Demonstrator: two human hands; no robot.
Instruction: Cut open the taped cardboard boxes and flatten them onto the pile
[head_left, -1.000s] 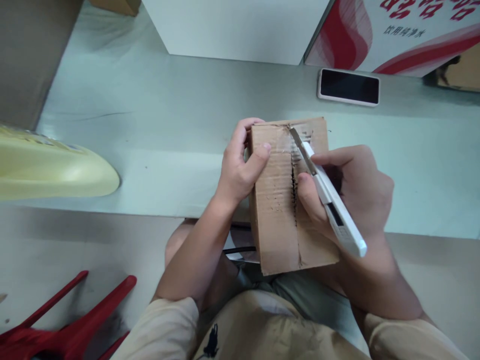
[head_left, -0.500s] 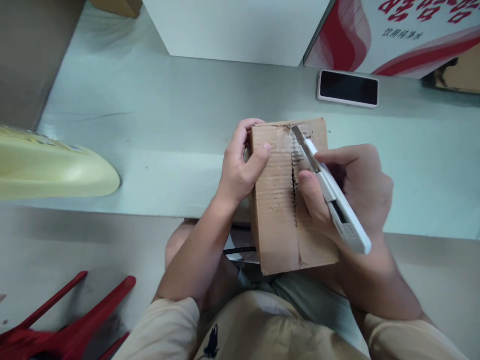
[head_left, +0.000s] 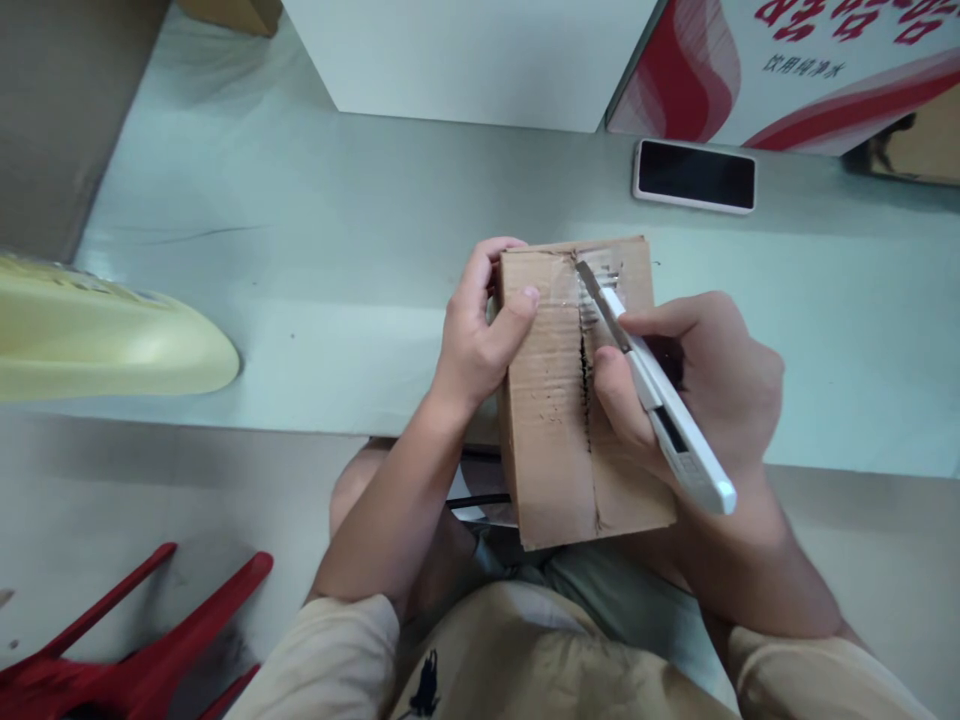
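Observation:
A brown cardboard box (head_left: 551,440) rests at the table's near edge, partly over my lap. Down the middle of its top runs a seam, ragged and dark in places, with clear tape across its far end. My left hand (head_left: 487,330) grips the box's left side, thumb on top and fingers around the far left corner. In my right hand (head_left: 697,370) is a white box cutter (head_left: 675,425), closed between thumb and fingers. Its blade is out, and the tip lies at the taped far end of the seam. The right hand's lower fingers are partly hidden.
A phone (head_left: 696,176) lies on the pale table (head_left: 360,260) at the far right. Behind stand a white box (head_left: 472,60) and a red-and-white printed carton (head_left: 795,90). A yellow object (head_left: 112,340) sits at left; a red stool (head_left: 187,620) is on the floor.
The box cutter's blade tip has shifted slightly toward me and left along the seam, my right hand moving with it. My left hand keeps its hold on the box.

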